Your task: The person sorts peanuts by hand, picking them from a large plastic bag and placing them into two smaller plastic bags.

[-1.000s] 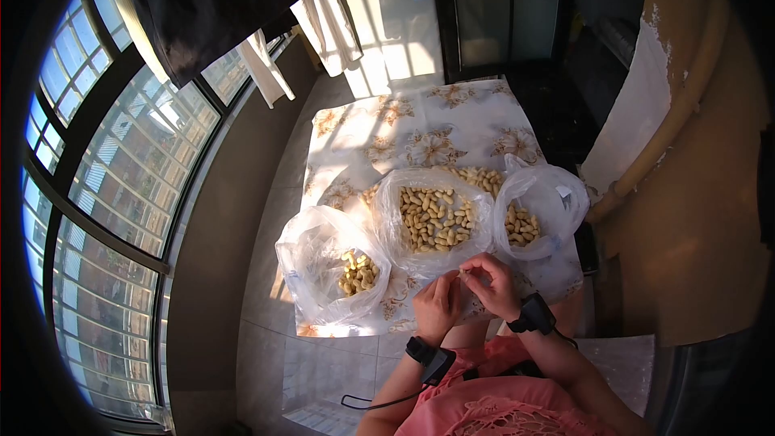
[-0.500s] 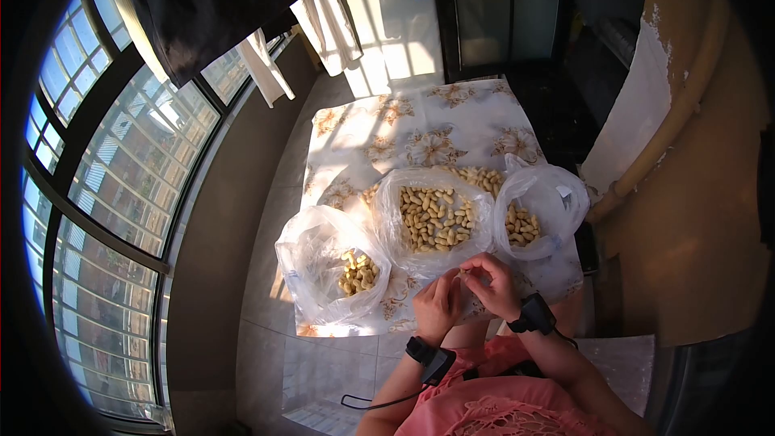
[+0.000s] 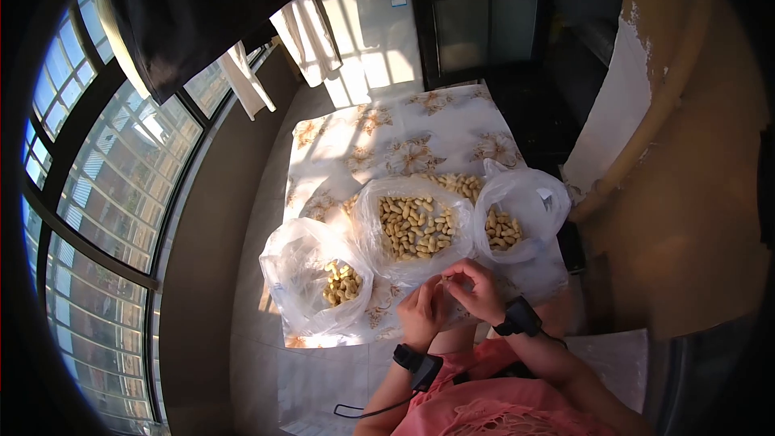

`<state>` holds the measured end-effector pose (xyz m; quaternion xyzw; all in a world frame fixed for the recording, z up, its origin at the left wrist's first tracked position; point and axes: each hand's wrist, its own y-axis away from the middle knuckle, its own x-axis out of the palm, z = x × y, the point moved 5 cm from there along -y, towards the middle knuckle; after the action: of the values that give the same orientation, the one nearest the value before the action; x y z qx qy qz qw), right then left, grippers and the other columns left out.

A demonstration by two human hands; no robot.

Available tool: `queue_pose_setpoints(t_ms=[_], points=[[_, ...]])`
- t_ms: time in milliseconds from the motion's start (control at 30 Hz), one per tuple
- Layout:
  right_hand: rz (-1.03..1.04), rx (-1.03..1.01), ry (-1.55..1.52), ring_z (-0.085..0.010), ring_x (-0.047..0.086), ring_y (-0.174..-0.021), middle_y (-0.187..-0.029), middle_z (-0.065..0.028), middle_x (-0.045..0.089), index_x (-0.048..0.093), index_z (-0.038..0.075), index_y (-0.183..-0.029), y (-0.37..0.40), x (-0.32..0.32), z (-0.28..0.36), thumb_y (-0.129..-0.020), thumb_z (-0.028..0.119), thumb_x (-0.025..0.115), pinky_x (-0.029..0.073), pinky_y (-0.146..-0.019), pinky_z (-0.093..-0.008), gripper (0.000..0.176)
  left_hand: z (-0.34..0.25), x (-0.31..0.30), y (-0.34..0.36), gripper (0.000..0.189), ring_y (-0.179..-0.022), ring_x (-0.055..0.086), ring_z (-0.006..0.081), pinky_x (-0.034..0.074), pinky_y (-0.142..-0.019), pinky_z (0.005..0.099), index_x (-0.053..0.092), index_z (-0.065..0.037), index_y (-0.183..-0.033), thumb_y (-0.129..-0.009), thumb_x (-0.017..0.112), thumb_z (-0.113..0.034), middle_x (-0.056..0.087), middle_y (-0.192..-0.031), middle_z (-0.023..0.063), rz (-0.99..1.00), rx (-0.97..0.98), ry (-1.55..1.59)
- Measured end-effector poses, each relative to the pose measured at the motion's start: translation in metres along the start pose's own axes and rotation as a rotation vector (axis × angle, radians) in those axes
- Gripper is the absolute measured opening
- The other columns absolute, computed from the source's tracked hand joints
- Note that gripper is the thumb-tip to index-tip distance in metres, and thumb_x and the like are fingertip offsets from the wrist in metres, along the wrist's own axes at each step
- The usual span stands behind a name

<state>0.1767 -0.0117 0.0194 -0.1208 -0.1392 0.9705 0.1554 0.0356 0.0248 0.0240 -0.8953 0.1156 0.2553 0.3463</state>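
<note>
while left hand [image 3: 421,312] and right hand [image 3: 478,291] pinch it, peanut [image 3: 441,278] looks small, pale.

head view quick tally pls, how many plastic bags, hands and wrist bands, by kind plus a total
clear plastic bags of peanuts: 3
hands, the left hand and the right hand: 2
black wrist bands: 2
total: 7
</note>
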Motion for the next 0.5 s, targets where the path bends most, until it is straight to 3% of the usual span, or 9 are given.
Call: queue_pose_setpoints(t_ms=[333,433,500], points=[[-0.061,-0.096,-0.073,-0.0127,0.067,-0.078,-0.096,-0.0068,0.067,0.065,0.003,-0.103,0.003,-0.006,0.015,-0.087,0.003,0.071,0.053,-0.071,-0.0264,0.017,-0.001,0.000,0.000,0.010,-0.060,0.064,0.0298,0.048,-0.054,0.0386,0.065,-0.007,-0.099,-0.088,0.065,-0.005,0.065,-0.072,0.0126,-0.018,0.030,-0.041],[-0.175,-0.256,0.092,-0.0132,0.065,-0.072,-0.091,-0.0059,0.067,0.064,0.004,-0.101,-0.001,-0.028,0.035,-0.083,0.001,0.074,0.051,-0.067,-0.0268,0.020,-0.003,-0.002,-0.001,0.010,-0.060,0.064,0.0296,0.048,-0.054,0.0385,0.065,-0.007,-0.097,-0.088,0.066,-0.005,0.065,-0.071,0.0121,-0.018,0.018,-0.034],[-0.292,-0.219,0.129,-0.0130,0.061,-0.068,-0.087,-0.0051,0.066,0.064,0.003,-0.097,-0.005,-0.051,0.037,-0.082,0.001,0.075,0.050,-0.065,-0.0264,0.019,-0.003,-0.001,-0.001,0.009,-0.059,0.064,0.0296,0.048,-0.054,0.0385,0.065,-0.007,-0.097,-0.088,0.066,-0.005,0.065,-0.070,0.0120,-0.019,0.027,-0.034]])
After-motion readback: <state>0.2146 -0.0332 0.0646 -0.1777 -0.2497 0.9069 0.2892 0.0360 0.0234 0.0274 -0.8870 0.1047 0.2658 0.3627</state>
